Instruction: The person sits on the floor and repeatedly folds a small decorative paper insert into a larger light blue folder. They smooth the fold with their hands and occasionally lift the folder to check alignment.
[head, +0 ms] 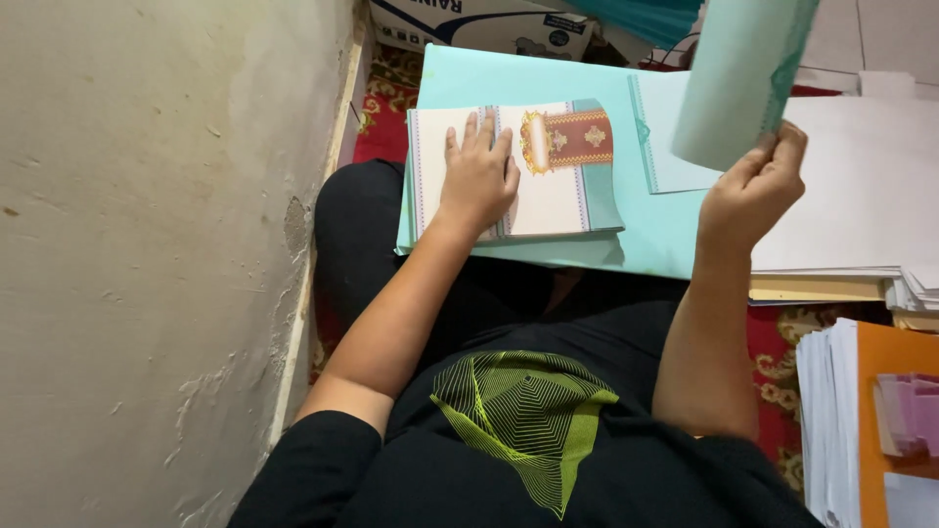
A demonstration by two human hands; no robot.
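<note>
My left hand (479, 176) lies flat, fingers spread, on a cream printed card (548, 186) with a red and gold ornament and a teal border. The card rests on a large light teal sheet (548, 83) across my lap. My right hand (753, 191) is raised and pinches the lower edge of a pale teal folded sheet (734, 78), holding it upright above the lap. Another white card with a teal edge (665, 137) lies on the teal sheet just left of the right hand.
A rough plaster wall (147, 244) fills the left side. Stacks of white paper (861, 186) lie at the right, with an orange sheet (895, 411) and pink slips (910, 411) lower right. A cardboard box (479, 24) stands behind; a red patterned rug (386, 108) covers the floor.
</note>
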